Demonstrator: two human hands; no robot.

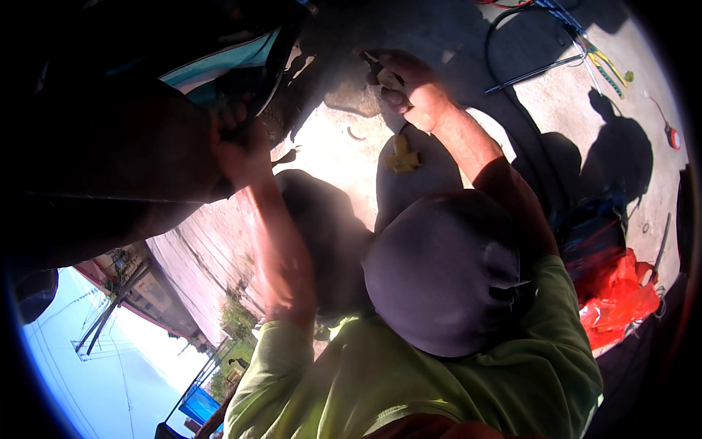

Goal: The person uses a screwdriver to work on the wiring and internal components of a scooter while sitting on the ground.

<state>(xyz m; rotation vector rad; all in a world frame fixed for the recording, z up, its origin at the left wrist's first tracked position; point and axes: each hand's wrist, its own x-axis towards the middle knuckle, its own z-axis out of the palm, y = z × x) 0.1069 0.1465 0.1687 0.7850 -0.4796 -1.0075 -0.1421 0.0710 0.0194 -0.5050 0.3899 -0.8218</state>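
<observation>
My left hand [245, 150] reaches up at the left, with its fingers curled in deep shadow against a dark panel [139, 139]. What lies inside those fingers is hidden. Higher and to the right, my right hand [413, 84] is closed around a small dark tool [373, 66], whose kind I cannot make out. Its end sticks out beside the thumb, over the ground and apart from the panel. Below the hands are my bent knees in dark cloth, the right knee [442, 271] nearest. Beyond it shows a dark rounded shape with a yellow patch [402, 155].
Green-and-yellow-handled tools [610, 71] and metal rods [534, 74] lie at the upper right, near a black cable [488, 47]. A red round object [673, 137] is at the far right. A red plastic bag [620, 301] sits beside my right arm. A curved teal-edged panel [219, 62] stands upper left.
</observation>
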